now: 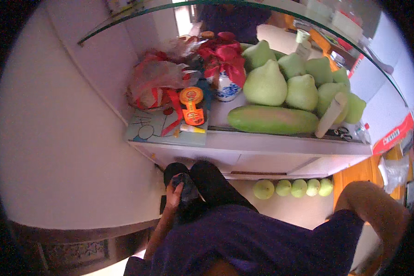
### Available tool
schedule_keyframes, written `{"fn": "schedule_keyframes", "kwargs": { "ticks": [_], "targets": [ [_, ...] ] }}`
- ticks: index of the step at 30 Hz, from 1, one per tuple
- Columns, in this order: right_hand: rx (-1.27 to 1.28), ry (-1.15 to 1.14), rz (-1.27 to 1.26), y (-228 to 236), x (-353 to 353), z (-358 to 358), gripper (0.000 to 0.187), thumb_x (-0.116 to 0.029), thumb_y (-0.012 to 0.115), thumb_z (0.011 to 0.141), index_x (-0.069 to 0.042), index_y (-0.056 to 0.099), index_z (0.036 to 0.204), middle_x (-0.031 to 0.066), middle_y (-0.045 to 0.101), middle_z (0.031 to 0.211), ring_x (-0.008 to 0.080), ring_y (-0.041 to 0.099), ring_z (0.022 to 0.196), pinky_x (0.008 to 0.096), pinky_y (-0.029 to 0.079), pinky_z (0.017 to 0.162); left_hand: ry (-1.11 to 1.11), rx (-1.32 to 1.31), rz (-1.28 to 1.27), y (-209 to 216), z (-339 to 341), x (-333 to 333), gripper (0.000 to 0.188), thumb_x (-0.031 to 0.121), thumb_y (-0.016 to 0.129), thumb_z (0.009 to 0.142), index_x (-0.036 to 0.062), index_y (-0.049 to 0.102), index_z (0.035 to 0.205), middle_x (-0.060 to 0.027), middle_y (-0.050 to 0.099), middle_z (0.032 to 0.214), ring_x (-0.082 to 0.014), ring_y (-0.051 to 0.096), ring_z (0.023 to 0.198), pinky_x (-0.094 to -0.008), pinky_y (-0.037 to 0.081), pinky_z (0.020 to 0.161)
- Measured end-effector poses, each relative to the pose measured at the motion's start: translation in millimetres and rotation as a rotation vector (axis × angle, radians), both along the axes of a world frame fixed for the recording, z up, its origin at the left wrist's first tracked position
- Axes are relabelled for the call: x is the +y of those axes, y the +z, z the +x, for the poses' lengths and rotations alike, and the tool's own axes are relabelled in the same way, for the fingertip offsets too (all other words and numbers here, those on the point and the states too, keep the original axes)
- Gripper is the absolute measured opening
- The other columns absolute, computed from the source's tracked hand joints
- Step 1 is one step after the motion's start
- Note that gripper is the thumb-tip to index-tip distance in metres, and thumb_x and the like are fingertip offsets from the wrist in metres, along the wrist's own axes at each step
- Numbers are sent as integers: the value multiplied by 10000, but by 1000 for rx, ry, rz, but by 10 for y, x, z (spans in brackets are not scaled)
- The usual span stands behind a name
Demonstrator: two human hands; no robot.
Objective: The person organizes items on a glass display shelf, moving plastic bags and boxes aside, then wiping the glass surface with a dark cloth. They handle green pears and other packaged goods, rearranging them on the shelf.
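Observation:
Low at centre left, my left hand (pixel 173 195) is closed around a dark, bunched cloth (pixel 186 190), held in front of my dark-trousered legs. My right arm (pixel 370 200) is bent out at the right side; its hand does not show. In front of me stands a white cabinet (pixel 271 148). On its top sit several pale green, pear-shaped pomelos (pixel 265 84) in a pile, with a long green melon (pixel 271 119) lying before them. A whitish, long flat object (pixel 332 115) leans against the pile's right end.
Left on the cabinet are plastic bags (pixel 156 76), an orange packet (pixel 192 106), a yellow-capped tube (pixel 192 129) and a blue-and-white jar (pixel 227 87) under red cloth. Scissors (pixel 344 133) and a bottle (pixel 363 133) lie right. A glass shelf (pixel 262 6) crosses above. Several pomelos (pixel 299 187) line the floor.

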State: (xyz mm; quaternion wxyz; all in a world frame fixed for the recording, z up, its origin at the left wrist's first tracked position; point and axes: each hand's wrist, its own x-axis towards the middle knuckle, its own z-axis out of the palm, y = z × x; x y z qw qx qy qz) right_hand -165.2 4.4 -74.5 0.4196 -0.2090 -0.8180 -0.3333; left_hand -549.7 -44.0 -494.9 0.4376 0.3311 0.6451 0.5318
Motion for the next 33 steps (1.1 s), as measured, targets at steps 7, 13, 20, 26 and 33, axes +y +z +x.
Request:
{"fn": "schedule_keyframes", "kwargs": {
  "ticks": [7, 13, 20, 26, 33],
  "targets": [
    [-404, 345, -375, -54, 174, -722, 329, -269, 459, 882, -52, 563, 1106, 63, 616, 1029, 195, 595, 861, 313, 478, 743, -11, 65, 26, 298, 134, 14, 325, 105, 520, 850, 22, 500, 1163, -72, 588, 1023, -161, 546, 925, -283, 426, 852],
    [-373, 430, -416, -7, 239, -785, 313, -245, 468, 873, -50, 563, 1099, 72, 611, 1031, 208, 592, 870, 320, 475, 752, -34, -23, 93, -79, -7, 50, 317, 95, 509, 849, 28, 506, 1158, -75, 590, 1029, -161, 548, 927, -284, 431, 849],
    [-280, 520, -447, -3, 228, -820, 296, -217, 478, 864, -48, 564, 1091, 83, 606, 1033, 223, 589, 880, 329, 473, 763, -42, -99, 148, 44, 17, 12, 321, 111, 521, 846, 20, 508, 1154, -88, 597, 1011, -168, 556, 920, -297, 445, 835],
    [-169, 629, -482, 0, 239, -807, 283, -193, 486, 855, -45, 565, 1084, 93, 601, 1035, 236, 586, 889, 336, 471, 772, -2, -49, 13, 74, 13, -4, 316, 134, 533, 853, 23, 513, 1149, -85, 606, 983, -155, 558, 889, -289, 458, 800],
    [-73, 748, -516, 6, 269, -811, 270, -165, 496, 846, -43, 566, 1075, 104, 596, 1037, 251, 583, 899, 345, 468, 783, -36, -10, 104, 9, 27, 16, 329, 164, 537, 855, 36, 505, 1156, -85, 599, 1010, -166, 559, 899, -301, 462, 797]
  ]
}}
